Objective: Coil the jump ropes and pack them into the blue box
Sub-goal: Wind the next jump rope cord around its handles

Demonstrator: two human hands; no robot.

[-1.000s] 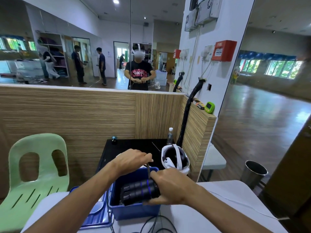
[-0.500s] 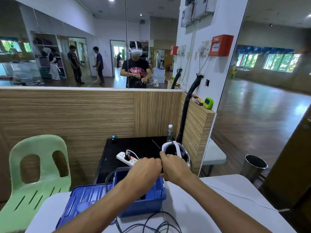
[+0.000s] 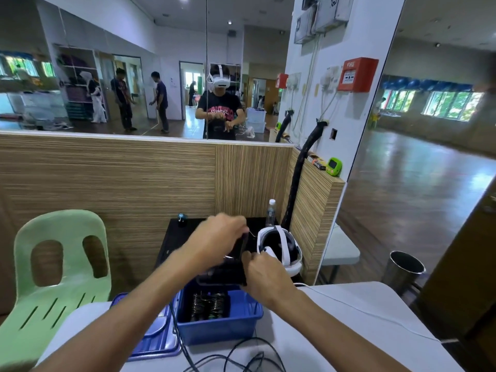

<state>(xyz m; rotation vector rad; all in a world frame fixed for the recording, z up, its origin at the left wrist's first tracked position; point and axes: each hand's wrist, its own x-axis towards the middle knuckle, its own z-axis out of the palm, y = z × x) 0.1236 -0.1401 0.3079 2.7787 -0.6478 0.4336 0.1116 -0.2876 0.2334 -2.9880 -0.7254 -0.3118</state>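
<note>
Black jump-rope handles [image 3: 222, 272] lie sideways, gripped by both hands above blue box [image 3: 214, 331].

Blue box [image 3: 214, 328]; green chair [image 3: 57, 267] (pale); striped wood-grain partition [image 3: 107, 178]; white headset [image 3: 281, 248].

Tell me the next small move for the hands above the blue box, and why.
Probably lower the dark jump rope bundle into the blue box. Both the left hand and right hand grip it just above the box, where other coiled items already lie with room beside them.
</note>
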